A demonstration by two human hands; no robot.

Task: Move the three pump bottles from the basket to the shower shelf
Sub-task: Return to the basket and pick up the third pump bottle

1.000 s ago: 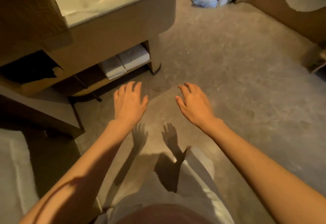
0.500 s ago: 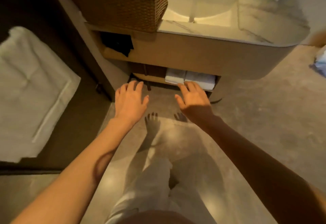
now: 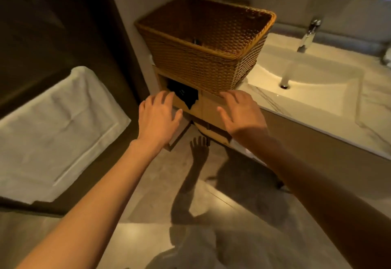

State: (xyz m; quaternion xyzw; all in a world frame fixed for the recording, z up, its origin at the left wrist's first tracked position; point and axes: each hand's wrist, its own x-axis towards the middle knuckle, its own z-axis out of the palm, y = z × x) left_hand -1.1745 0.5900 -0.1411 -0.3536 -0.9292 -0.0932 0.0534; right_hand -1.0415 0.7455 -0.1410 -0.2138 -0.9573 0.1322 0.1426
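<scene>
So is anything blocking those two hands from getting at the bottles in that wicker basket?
Only the basket's own tall near wall. Both the left hand and right hand are open and empty below its rim, so they must go up and over. The bottles are barely visible, just a small dark tip inside. The shower shelf is out of view.

The basket (image 3: 203, 42) is open on top, nothing over its rim. A wall stands close at its left and far sides; the sink (image 3: 313, 78) and tap (image 3: 309, 33) lie right.
</scene>
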